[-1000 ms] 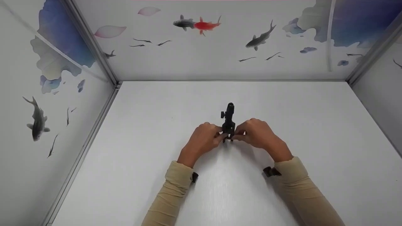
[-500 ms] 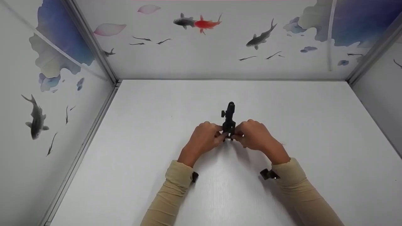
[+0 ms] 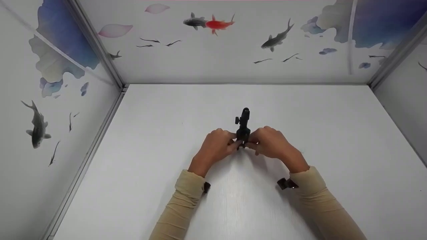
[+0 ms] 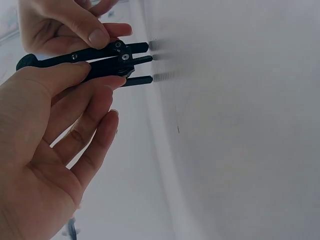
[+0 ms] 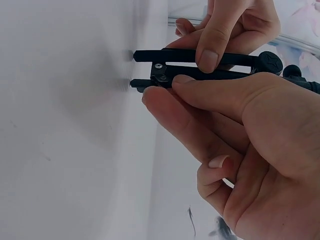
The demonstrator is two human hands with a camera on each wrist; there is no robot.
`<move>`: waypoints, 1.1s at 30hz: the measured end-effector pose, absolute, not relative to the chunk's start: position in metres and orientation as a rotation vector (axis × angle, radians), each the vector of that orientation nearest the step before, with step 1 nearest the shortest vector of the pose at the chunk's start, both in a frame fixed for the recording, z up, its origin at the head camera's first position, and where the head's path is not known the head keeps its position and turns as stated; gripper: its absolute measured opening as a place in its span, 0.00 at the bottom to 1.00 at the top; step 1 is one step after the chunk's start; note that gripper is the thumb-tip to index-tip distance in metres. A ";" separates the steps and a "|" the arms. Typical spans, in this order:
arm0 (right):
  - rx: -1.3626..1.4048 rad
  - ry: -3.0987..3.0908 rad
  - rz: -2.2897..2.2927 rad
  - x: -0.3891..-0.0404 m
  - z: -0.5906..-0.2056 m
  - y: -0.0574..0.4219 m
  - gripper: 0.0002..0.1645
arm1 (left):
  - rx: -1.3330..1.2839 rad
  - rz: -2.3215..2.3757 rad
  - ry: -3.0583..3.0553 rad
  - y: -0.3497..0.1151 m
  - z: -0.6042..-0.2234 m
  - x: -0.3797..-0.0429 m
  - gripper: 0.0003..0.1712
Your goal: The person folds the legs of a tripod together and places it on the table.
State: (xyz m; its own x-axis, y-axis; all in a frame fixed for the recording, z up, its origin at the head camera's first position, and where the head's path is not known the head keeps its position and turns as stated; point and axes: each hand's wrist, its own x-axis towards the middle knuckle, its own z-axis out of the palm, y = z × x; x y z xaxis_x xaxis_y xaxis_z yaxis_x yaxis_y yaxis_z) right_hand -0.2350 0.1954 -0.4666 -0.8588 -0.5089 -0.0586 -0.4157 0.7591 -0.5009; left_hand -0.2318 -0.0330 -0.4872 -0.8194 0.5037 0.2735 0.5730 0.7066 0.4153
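One black tripod [image 3: 244, 129] was held upright near the middle of the table [image 3: 160, 126], feet downward; whether the feet bore on the surface could not be told. Its legs [image 5: 177, 56] were slim and straight, drawn close together, with a small riveted brace [image 5: 159, 71] between them near the feet. A knob [image 3: 237, 120] projected from the upper part. From its small size beside the hands, the unit was probably light; the legs looked stiff and smooth, so a dry fingertip pinch should have sufficed. The brace and its pivots were likely the weaker points and best handled without side load. The recommended hold was on the legs, above the brace, clear of the joints. The left hand [image 3: 217, 145] pinched the legs in a narrow grip, thumb opposed to forefinger. The right hand [image 3: 272, 143] pinched narrowly beside the brace, its thumb and forefinger at the joint. Beige sleeves [image 3: 310, 181] covered both forearms. A fish-patterned wall [image 3: 213, 63] stood behind the table.
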 end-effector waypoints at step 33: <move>-0.817 2.847 -0.690 -0.231 -0.467 0.188 0.05 | -0.859 -0.833 -2.840 -0.036 -0.487 -0.234 0.12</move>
State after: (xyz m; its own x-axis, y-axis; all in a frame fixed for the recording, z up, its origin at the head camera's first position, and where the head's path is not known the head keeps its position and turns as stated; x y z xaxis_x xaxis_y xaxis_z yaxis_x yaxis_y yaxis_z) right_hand -0.2314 0.1885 -0.4669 -0.8511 -0.5243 0.0276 -0.4787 0.7533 -0.4510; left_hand -0.2338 -0.0365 -0.4871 -0.8429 0.4972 0.2058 0.5296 0.6988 0.4809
